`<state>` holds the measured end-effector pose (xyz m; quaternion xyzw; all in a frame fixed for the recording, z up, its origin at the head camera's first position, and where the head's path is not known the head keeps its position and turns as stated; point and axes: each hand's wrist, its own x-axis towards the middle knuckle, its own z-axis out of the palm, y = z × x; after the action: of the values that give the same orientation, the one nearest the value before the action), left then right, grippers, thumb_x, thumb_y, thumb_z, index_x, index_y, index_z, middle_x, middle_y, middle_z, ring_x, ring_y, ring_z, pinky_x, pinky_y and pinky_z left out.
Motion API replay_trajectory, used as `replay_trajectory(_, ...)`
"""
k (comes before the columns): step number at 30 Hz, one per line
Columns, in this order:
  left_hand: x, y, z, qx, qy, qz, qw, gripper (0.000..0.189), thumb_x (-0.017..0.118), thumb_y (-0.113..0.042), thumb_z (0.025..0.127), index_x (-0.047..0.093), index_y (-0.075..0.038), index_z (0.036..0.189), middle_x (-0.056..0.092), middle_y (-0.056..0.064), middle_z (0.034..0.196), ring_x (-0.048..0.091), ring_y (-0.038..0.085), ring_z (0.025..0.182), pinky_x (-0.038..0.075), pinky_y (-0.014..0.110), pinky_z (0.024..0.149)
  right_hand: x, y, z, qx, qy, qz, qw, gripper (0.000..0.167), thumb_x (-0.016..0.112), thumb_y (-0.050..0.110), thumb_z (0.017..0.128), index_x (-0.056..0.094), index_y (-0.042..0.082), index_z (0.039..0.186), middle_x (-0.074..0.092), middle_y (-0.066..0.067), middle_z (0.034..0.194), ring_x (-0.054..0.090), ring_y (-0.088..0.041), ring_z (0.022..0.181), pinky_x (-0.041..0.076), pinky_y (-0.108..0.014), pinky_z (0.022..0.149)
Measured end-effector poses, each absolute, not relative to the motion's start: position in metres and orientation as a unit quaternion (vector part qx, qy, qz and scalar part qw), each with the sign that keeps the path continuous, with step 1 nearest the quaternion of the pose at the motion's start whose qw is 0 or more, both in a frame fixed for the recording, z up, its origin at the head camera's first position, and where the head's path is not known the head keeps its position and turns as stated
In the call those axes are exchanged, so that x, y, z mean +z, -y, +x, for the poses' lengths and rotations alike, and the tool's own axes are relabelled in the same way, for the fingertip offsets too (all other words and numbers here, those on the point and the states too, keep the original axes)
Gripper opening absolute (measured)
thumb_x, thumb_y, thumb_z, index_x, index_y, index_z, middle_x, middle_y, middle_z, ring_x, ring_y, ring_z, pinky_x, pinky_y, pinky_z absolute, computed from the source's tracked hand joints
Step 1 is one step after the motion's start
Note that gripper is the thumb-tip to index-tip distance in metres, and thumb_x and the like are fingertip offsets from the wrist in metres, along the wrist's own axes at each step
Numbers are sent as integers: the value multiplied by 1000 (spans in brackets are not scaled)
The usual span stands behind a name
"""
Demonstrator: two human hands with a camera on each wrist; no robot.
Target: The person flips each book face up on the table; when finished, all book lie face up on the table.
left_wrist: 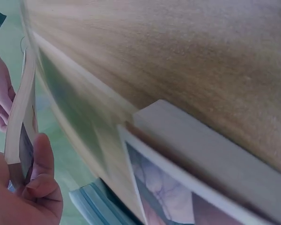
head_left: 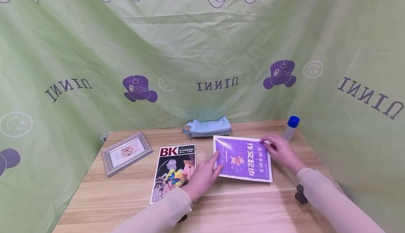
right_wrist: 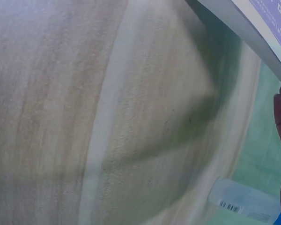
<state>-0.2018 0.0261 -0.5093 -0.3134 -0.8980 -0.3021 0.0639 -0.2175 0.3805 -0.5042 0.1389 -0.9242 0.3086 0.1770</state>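
A purple-covered book [head_left: 234, 159] with a white border is held above the tabletop, its cover up and its title turned sideways. My left hand [head_left: 204, 176] grips its left edge, fingers on one side and thumb on the other, as the left wrist view shows on the book [left_wrist: 21, 101]. At the far right corner, my right hand [head_left: 282, 152] pinches the book between thumb and fingers. Below and left of it lies a thick magazine marked BK [head_left: 169, 168], partly covered by my left hand and sleeve. In the right wrist view, the book's underside [right_wrist: 260, 35] stands off the table.
A grey picture frame [head_left: 105, 161] lies at the left of the wooden table [head_left: 231, 208]. A light blue pencil case [head_left: 210, 127] is at the back middle. Beyond my right hand stands a translucent bottle [head_left: 288, 133] with a blue cap. A green printed curtain [head_left: 177, 50] encloses the table.
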Motion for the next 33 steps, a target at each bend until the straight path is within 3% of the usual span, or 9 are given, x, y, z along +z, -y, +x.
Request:
replay_trajectory(9, -517, -26, -206, -298, 909, -291, 25, 57, 57, -30, 109, 44, -1, 156, 73, 22, 118, 74, 26, 101, 57, 42, 96, -512, -380, -216, 308, 932, 134, 136, 21, 72, 4, 97, 74, 13, 115, 69, -5, 112, 63, -15, 87, 58, -31, 75)
replay_trajectory(16, -519, -28, -209, -293, 911, -289, -17, 56, 56, -28, 109, 43, 0, 156, 74, 14, 98, 66, 13, 73, 60, 37, 84, -519, -381, -217, 302, 936, 131, 121, 19, 76, 5, 95, 75, 12, 113, 70, -5, 108, 63, -14, 84, 57, -32, 74)
replay_trajectory(26, -522, -31, -208, -270, 921, -276, -53, 54, 57, -24, 109, 46, 3, 154, 72, 23, 118, 65, 16, 73, 60, 37, 81, -523, -379, -219, 284, 949, 125, 62, 21, 76, 11, 95, 74, 10, 116, 69, -8, 109, 59, -12, 79, 54, -33, 71)
replay_trajectory(33, -524, -32, -209, -259, 924, -275, -56, 53, 58, -24, 108, 47, 3, 153, 71, 24, 122, 67, 18, 77, 60, 41, 87, -525, -377, -219, 265, 954, 132, 56, 22, 77, 14, 95, 73, 11, 117, 70, -9, 112, 63, -19, 88, 56, -44, 78)
